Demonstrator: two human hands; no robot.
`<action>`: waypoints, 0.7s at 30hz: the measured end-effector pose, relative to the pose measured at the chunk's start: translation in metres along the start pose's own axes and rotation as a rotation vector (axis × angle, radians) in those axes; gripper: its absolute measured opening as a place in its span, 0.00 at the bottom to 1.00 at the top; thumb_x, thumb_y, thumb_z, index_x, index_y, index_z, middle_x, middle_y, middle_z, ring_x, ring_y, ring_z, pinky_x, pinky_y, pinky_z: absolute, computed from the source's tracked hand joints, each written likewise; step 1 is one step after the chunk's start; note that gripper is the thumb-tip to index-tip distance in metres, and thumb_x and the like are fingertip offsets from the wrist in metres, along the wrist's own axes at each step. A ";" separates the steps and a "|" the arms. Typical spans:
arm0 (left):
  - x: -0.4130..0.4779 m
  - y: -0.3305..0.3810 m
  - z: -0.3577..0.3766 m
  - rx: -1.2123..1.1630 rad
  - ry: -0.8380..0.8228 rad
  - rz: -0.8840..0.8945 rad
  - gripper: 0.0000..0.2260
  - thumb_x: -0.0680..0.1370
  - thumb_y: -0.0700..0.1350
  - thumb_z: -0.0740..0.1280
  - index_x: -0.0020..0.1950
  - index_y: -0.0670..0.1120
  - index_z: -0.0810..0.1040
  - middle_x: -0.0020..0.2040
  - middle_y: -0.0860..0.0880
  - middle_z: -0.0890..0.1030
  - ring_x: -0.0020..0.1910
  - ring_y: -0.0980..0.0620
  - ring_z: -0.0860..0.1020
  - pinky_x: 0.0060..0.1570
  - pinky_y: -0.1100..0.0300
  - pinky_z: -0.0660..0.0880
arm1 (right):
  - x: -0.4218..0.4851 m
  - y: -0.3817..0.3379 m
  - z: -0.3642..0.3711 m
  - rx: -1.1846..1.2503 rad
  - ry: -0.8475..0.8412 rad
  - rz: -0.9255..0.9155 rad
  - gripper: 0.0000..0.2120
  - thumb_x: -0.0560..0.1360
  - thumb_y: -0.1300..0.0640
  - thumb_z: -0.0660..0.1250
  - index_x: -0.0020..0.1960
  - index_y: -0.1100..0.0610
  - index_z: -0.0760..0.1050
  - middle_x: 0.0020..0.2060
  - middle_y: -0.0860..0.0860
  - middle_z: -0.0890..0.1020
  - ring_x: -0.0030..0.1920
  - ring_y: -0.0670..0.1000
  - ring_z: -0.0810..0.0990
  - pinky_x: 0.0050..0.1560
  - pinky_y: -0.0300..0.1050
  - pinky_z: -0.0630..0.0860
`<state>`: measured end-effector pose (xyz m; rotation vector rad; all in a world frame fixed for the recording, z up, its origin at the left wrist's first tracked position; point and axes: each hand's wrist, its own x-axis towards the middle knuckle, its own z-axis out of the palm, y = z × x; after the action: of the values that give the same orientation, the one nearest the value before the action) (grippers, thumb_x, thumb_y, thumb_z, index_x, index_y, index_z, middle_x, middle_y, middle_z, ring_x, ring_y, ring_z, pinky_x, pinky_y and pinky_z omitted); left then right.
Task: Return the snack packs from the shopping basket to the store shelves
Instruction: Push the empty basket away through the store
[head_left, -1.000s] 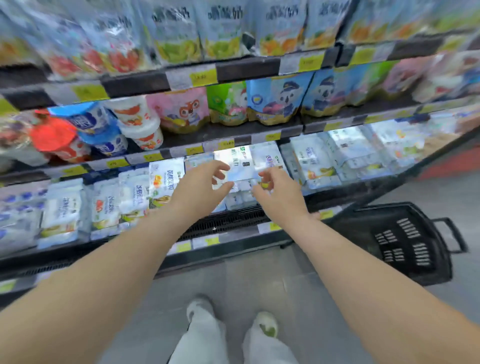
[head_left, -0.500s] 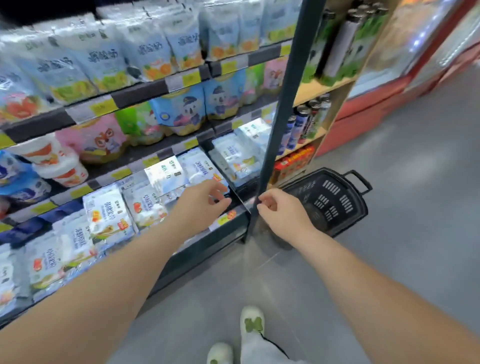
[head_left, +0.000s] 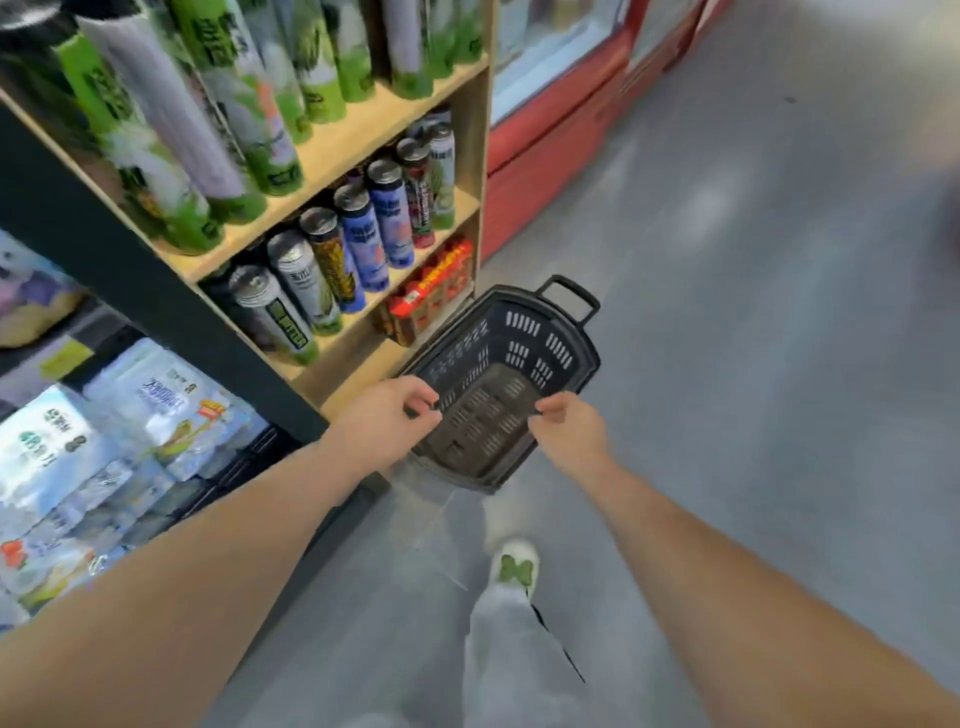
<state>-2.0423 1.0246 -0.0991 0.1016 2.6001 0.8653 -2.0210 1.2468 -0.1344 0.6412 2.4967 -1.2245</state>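
Store shelves (head_left: 130, 270) are standing just left of the shopping basket (head_left: 571, 358), w/ drink cans (head_left: 363, 239) lining the wood tiers right beside it. Basket is sitting on the floor, showing only its bare slotted bottom, no packs inside as far as visible. Snack packs (head_left: 130, 431) are lying stacked on the low shelf well left of basket. Left hand (head_left: 387, 421) & right hand (head_left: 571, 431) are hovering over basket's near rim, fingers loosely curled, gripping nothing. Judging by this, restocking is looking done or nearly so, prob only the basket itself needing dealing w/
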 end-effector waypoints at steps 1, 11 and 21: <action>0.018 0.004 0.004 -0.008 0.001 -0.021 0.09 0.77 0.52 0.66 0.56 0.52 0.77 0.43 0.60 0.77 0.40 0.61 0.74 0.37 0.66 0.67 | 0.018 0.004 -0.004 -0.001 0.006 0.016 0.07 0.73 0.59 0.67 0.51 0.56 0.75 0.40 0.50 0.79 0.49 0.55 0.80 0.45 0.40 0.70; 0.175 -0.071 0.081 0.010 -0.077 -0.317 0.19 0.75 0.52 0.67 0.66 0.51 0.73 0.61 0.50 0.78 0.57 0.50 0.76 0.56 0.57 0.72 | 0.164 0.066 0.046 -0.001 0.015 0.309 0.09 0.70 0.56 0.67 0.48 0.60 0.76 0.39 0.52 0.79 0.43 0.56 0.80 0.34 0.38 0.68; 0.325 -0.199 0.182 0.386 -0.137 -0.456 0.46 0.72 0.60 0.68 0.77 0.52 0.40 0.78 0.43 0.44 0.76 0.39 0.52 0.72 0.45 0.56 | 0.253 0.167 0.177 0.314 -0.048 0.917 0.26 0.70 0.51 0.72 0.61 0.64 0.69 0.40 0.52 0.76 0.35 0.51 0.75 0.35 0.46 0.74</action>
<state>-2.2587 1.0283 -0.4616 -0.3044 2.4767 0.1884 -2.1435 1.2617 -0.4632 1.5666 1.5939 -1.1889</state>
